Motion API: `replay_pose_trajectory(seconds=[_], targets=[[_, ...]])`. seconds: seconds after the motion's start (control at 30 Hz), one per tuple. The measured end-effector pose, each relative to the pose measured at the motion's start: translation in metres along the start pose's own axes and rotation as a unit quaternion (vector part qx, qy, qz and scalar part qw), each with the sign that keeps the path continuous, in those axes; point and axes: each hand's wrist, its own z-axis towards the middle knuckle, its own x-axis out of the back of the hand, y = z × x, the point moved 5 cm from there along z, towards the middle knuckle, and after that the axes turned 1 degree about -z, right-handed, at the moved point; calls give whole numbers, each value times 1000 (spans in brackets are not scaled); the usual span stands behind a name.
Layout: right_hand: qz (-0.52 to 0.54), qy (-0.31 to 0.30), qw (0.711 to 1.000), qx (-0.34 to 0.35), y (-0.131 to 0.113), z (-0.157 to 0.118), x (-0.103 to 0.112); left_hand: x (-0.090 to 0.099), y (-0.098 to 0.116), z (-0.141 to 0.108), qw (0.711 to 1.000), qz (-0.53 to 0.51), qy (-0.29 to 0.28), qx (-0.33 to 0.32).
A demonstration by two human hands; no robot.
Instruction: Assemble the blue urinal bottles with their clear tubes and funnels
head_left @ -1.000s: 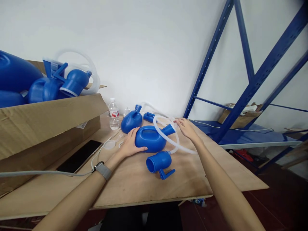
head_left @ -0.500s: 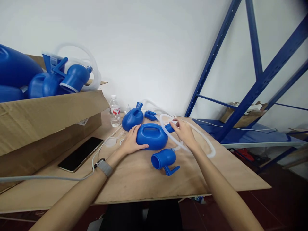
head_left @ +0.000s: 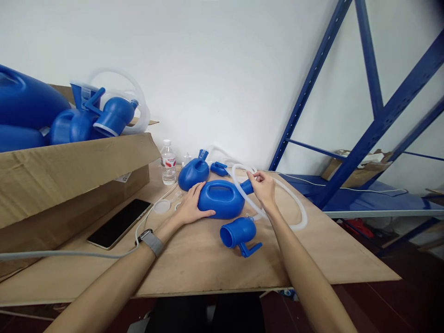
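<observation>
A blue plastic urinal bottle [head_left: 222, 203] with a moulded handle lies on its side, its neck pointing right. My left hand [head_left: 192, 203] is wrapped round its base end, thumb in front and fingers behind. At the neck's end, my right hand [head_left: 262, 187] has its thumb and fingers pinched together. A clear hose [head_left: 300, 208] loops past these fingertips, and what they grip there is hidden. Nearer to me lies a blue cup-shaped funnel head [head_left: 239, 232] with a lever, its open mouth facing left and the hose at its back.
Behind stand another blue bottle [head_left: 193, 173], a small blue head [head_left: 219, 169] and a water bottle [head_left: 168, 164]. To the left are a phone [head_left: 120, 224], a white cable [head_left: 86, 253], a clear disc [head_left: 162, 206] and a carton [head_left: 76, 162] of blue parts. Blue shelving [head_left: 381, 115] rises at right.
My right hand has turned slightly at the bottle's neck, and the hose loop has shifted a little. My left hand keeps its hold. The whole view has moved slightly.
</observation>
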Motion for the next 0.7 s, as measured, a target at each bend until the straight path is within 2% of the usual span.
replay_pose_trajectory(seconds=[0.13, 0.27, 0.37, 0.47, 0.5, 0.57, 0.7], targets=[[83, -14, 996, -31, 6, 2, -5, -1, 2, 0, 1000, -2, -5, -6], [197, -17, 977, -86, 15, 4, -15, -2, 1, 0, 1000, 4, -7, -8], [289, 38, 945, -149, 26, 10, -11, -1, 1, 0, 1000, 2, 3, -17], [359, 113, 906, -193, 35, 20, 6, 3, -1, -1, 1000, 6, 19, -21], [359, 117, 906, -190, 37, 24, 12, 4, -1, -1, 1000, 8, 22, -20], [315, 93, 930, -165, 37, 30, 20, 5, -2, -1, 999, 11, 26, -18], [112, -8, 986, -120, 45, 26, 20, 5, -3, -1, 999, 15, 32, -16]])
